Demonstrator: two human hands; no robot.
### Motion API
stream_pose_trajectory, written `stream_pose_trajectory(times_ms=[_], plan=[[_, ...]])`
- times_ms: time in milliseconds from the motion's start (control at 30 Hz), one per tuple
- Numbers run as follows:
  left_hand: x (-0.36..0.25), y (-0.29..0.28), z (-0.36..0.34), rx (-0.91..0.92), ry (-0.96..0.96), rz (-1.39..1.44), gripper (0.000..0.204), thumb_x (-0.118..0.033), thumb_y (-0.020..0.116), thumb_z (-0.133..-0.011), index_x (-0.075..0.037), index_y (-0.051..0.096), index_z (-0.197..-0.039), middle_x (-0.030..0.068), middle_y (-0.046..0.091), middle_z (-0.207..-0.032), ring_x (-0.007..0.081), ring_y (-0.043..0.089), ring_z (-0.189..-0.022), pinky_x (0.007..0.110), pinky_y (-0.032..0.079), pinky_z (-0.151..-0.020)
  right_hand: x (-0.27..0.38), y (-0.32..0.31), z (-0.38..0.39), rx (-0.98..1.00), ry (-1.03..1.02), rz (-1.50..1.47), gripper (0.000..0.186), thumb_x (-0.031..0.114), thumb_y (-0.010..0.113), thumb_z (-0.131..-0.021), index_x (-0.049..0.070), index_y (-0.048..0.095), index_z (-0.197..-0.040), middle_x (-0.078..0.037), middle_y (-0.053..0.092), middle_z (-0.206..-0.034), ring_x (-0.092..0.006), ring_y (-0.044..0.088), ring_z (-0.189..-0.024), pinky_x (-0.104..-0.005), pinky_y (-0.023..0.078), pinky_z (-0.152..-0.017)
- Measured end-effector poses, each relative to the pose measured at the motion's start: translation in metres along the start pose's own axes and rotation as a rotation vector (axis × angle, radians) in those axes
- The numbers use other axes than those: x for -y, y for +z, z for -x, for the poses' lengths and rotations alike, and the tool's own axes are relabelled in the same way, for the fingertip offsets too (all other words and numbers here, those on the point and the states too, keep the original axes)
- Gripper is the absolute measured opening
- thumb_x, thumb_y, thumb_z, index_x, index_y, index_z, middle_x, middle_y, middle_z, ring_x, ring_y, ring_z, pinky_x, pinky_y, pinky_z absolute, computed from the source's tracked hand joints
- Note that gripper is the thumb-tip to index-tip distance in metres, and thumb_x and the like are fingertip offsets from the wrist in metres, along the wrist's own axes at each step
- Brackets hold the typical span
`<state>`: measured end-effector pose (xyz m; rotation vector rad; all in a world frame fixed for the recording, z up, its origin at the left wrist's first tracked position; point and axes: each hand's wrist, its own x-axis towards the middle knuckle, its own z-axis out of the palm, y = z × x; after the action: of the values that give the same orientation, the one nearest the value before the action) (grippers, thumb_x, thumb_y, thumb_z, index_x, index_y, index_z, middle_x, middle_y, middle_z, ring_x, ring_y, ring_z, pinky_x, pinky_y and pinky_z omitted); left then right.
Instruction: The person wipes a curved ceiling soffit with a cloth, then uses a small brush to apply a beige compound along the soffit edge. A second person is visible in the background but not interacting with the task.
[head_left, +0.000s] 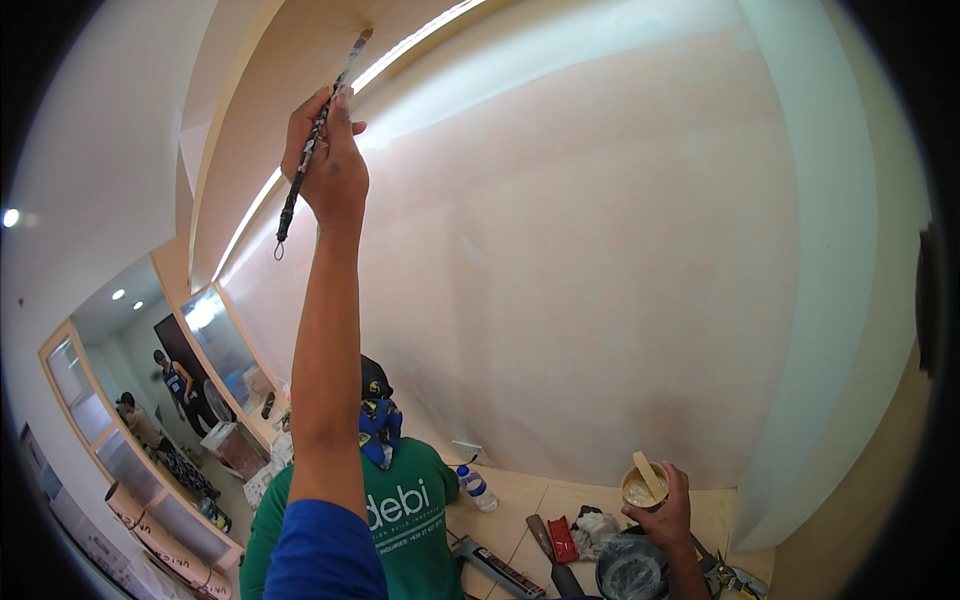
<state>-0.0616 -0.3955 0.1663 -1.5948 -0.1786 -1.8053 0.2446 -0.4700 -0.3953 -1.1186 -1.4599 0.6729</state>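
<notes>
My left hand (328, 160) is raised high and grips a slim paintbrush (303, 165). Its dark, speckled handle ends in a small wire loop, and its brown bristle tip is at the beige ceiling panel (290, 70), beside a small darker spot. Low on the right, my right hand (668, 510) holds a small round tub (634, 490) with tan paste inside. A flat wooden stick (650, 476) stands tilted in the tub. Below that hand is a dark bucket lined with clear plastic (632, 575).
A person in a green shirt (415, 530) is close below my left arm. Near the wall (600, 270) are a water bottle (478, 489), a red tool (561, 540), a crumpled white cloth (596, 532) and a long grey tool (497, 567). Two people (175, 385) are beyond the opening at left.
</notes>
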Motion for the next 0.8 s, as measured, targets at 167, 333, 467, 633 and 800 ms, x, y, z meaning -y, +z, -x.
stream_pose_trajectory(times_ms=[167,333,467,633,800], plan=[[-0.008,0.004,-0.005,0.015,-0.065,-0.039,0.015,-0.005,0.064,-0.105,0.006,0.064,-0.115,0.0176,0.077,-0.104,0.0216,0.076,-0.093,0.028,0.067,-0.069,-0.008,0.003,0.001,-0.007,0.015,-0.034,0.103,0.028,0.099,-0.066,-0.001,0.045,-0.148,-0.021,0.050,-0.139,-0.0390,0.054,-0.132,-0.0481,0.045,-0.113],[-0.003,0.007,-0.010,0.009,-0.060,-0.014,0.014,-0.005,0.064,-0.105,0.006,0.064,-0.114,0.0185,0.077,-0.105,0.0224,0.077,-0.094,0.029,0.067,-0.068,-0.001,0.001,0.000,0.003,0.033,-0.018,0.104,0.028,0.099,-0.066,-0.001,0.044,-0.148,-0.021,0.050,-0.139,-0.0391,0.053,-0.132,-0.0481,0.045,-0.113],[-0.004,0.001,-0.012,0.010,0.010,-0.026,0.015,-0.006,0.065,-0.105,0.006,0.064,-0.115,0.0185,0.078,-0.103,0.0223,0.077,-0.093,0.029,0.067,-0.069,-0.004,0.001,0.000,0.005,0.025,-0.002,0.104,0.028,0.100,-0.066,-0.002,0.044,-0.149,-0.021,0.050,-0.140,-0.0391,0.053,-0.132,-0.0478,0.045,-0.113],[-0.013,-0.003,-0.007,0.030,0.043,-0.132,0.015,-0.005,0.064,-0.105,0.006,0.063,-0.116,0.0197,0.078,-0.105,0.0254,0.079,-0.100,0.030,0.068,-0.072,-0.008,0.001,0.002,0.000,0.018,-0.010,0.105,0.028,0.100,-0.066,-0.002,0.044,-0.149,-0.021,0.050,-0.140,-0.0390,0.053,-0.132,-0.0476,0.045,-0.113],[0.007,0.005,-0.009,-0.044,0.151,-0.095,0.008,-0.003,0.072,-0.099,0.003,0.070,-0.104,0.0090,0.076,-0.084,0.0120,0.072,-0.065,0.025,0.060,-0.061,-0.008,0.001,0.001,-0.005,0.021,-0.024,0.104,0.028,0.100,-0.066,-0.002,0.044,-0.149,-0.022,0.049,-0.140,-0.0393,0.053,-0.133,-0.0478,0.045,-0.113]])
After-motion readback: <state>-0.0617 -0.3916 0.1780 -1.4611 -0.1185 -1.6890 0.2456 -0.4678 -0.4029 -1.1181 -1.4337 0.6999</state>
